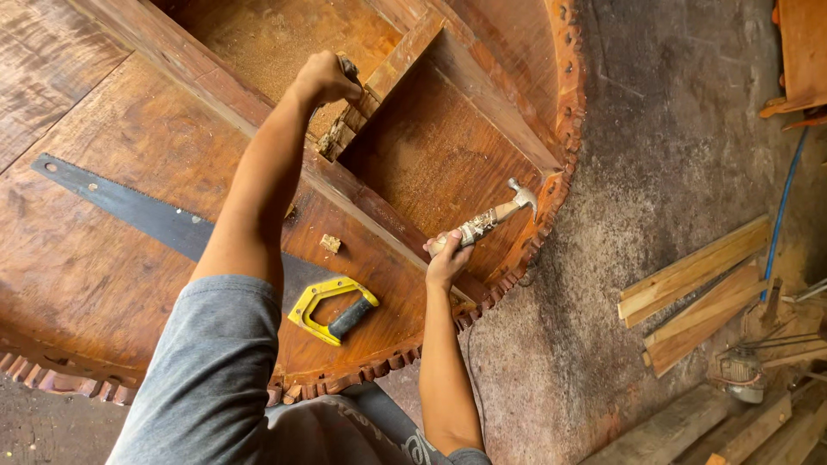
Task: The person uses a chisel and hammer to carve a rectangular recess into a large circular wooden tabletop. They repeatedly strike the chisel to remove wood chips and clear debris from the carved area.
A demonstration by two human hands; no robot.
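Two bare hands work over a large round reddish-brown wooden tabletop with a carved scalloped rim, lying underside up on the floor. In the head view, the left hand is clenched shut around a small dark tool whose shape is mostly hidden in the fist, pressed where a short rough wooden block meets the long diagonal wooden rail of the frame. The right hand is closed around the pale wooden handle of a claw hammer, its steel head raised over the sawdust-strewn recess between the rails, not touching the wood.

Beside the left forearm lies a handsaw with a dark blade and a yellow handle, flat on the tabletop; the forearm covers part of the blade. A small pale wood chip sits just beside it.

The carved rim curves close to the hammer head; beyond it is bare grey concrete floor. Well apart on the right, a stack of pale wooden planks lies near a blue hose, and the clutter at the frame's right edge is cut off and hard to make out. The grey sleeve hides the near rim.
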